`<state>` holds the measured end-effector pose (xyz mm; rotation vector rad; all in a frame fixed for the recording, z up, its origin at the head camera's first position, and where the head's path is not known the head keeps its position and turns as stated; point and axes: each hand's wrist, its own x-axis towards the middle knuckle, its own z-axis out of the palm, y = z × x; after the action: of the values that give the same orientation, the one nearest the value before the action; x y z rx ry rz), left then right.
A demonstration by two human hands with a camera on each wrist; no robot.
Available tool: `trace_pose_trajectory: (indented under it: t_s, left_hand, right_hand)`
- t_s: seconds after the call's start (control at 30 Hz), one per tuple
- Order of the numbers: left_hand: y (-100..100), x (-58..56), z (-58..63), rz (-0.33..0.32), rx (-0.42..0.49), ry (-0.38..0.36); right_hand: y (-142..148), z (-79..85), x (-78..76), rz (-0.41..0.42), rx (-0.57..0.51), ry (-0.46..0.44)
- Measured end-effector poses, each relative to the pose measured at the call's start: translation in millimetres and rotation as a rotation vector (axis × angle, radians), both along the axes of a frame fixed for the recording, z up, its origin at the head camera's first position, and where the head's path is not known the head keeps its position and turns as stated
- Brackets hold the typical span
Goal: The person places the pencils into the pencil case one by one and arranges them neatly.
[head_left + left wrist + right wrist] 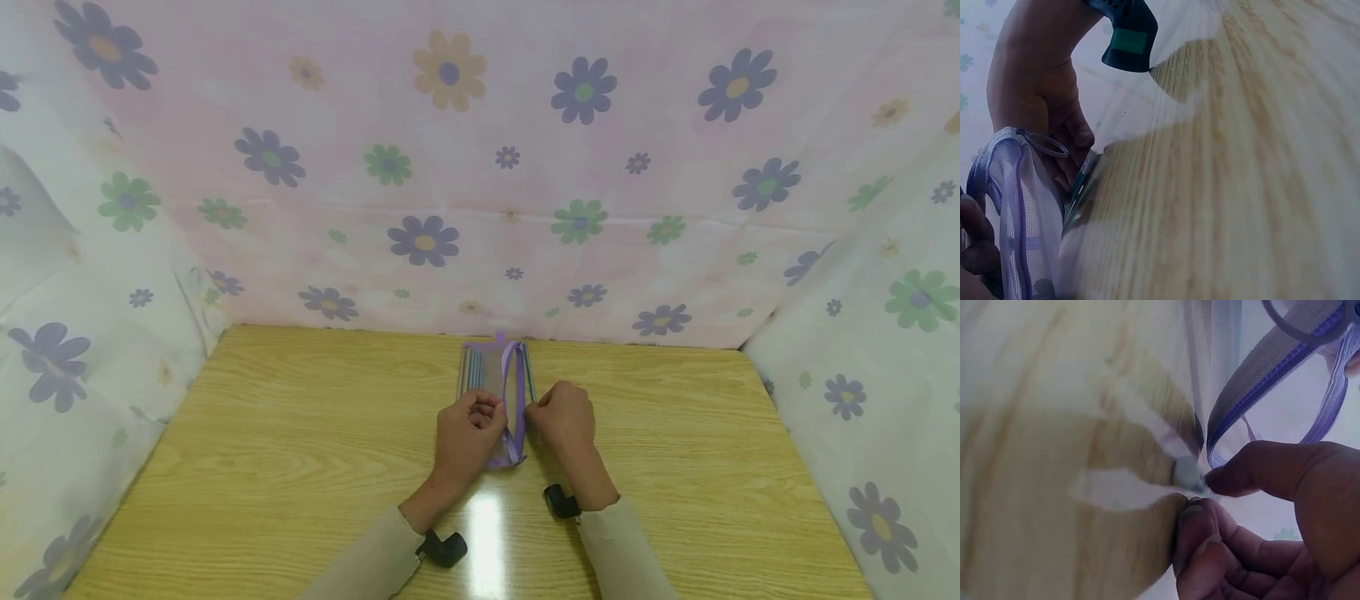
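A purple mesh pencil case [517, 392] lies on the table, its zipper open along the right side. Several slim, pencil-like sticks [475, 368] show at its left part. My left hand [470, 432] pinches the edge of the opening between thumb and fingers. Just right of the case lies a slim teal pencil [530, 373], also seen in the left wrist view as a teal pencil [1080, 180] low over the wood. My right hand [564, 414] pinches its near end with thumb and index finger; in the right wrist view that grey end [1188, 474] is blurred.
The wooden table [322, 433] carries a bright light reflection near its front. A flowered cloth [465, 175] stands behind the table and along both sides. A black camera mount sits at each wrist, the left mount [444, 549] close to the tabletop.
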<state>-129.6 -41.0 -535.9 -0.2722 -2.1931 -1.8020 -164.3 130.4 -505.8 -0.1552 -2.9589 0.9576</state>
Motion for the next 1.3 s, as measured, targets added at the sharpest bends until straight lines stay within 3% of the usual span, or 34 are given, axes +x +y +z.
trace_pose_trajectory:
  t_s: [0.3, 0.47, 0.7, 1.3]
  left_hand:
    - [1, -0.2, -0.5, 0.001, -0.009, -0.003]
    - [0, 0.1, 0.4, 0.010, -0.016, -0.005]
    - [0, -0.1, -0.5, 0.008, -0.014, -0.014]
    - [1, -0.9, -1.4, 0.009, -0.016, -0.020]
  right_hand:
    - [-4, 9.8, 3.6, -0.049, 0.110, -0.092]
    - [-2, 11.7, 3.7, -0.041, 0.110, -0.094]
    - [5, 11.1, 3.4, -0.001, 0.020, -0.093]
    - [28, 24.5, 0.1, 0.096, -0.248, -0.259]
